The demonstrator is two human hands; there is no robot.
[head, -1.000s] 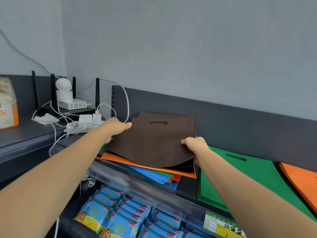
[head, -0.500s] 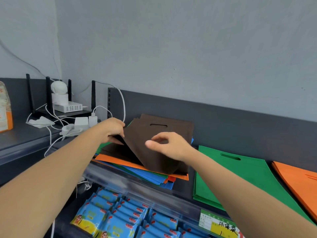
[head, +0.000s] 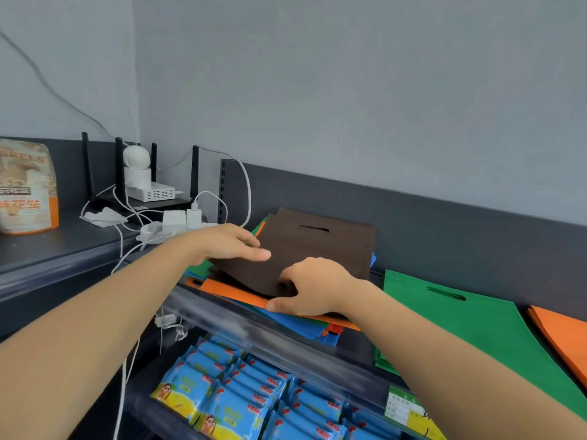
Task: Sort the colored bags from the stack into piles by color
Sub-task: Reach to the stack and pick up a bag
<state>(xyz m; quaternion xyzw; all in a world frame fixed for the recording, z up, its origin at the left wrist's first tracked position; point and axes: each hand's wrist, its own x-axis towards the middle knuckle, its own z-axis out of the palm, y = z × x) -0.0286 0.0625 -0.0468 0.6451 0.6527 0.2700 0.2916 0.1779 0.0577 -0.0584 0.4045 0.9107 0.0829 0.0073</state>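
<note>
Several dark brown bags [head: 320,249] with a cut-out handle lie on top of the mixed stack [head: 305,322], where orange, blue, green and red edges show underneath. My left hand [head: 232,246] rests flat on the brown bags' left part with its fingers straight. At their front edge my right hand [head: 314,287] curls its fingers over the brown fabric, while its thumb lies below on the orange bag [head: 232,292]. A green pile [head: 451,322] lies to the right of the stack. An orange pile [head: 565,335] sits at the far right edge.
A router [head: 149,193], chargers and white cables [head: 178,222] crowd the shelf left of the stack, and a snack bag [head: 27,188] stands at far left. A clear shelf rail [head: 286,338] runs along the front edge. Blue packets [head: 241,395] fill the lower shelf.
The brown bags, lifted and bent before, now lie flatter on the stack. My right hand came down from above them to their front edge. My left hand let go of the left edge and lies flat.
</note>
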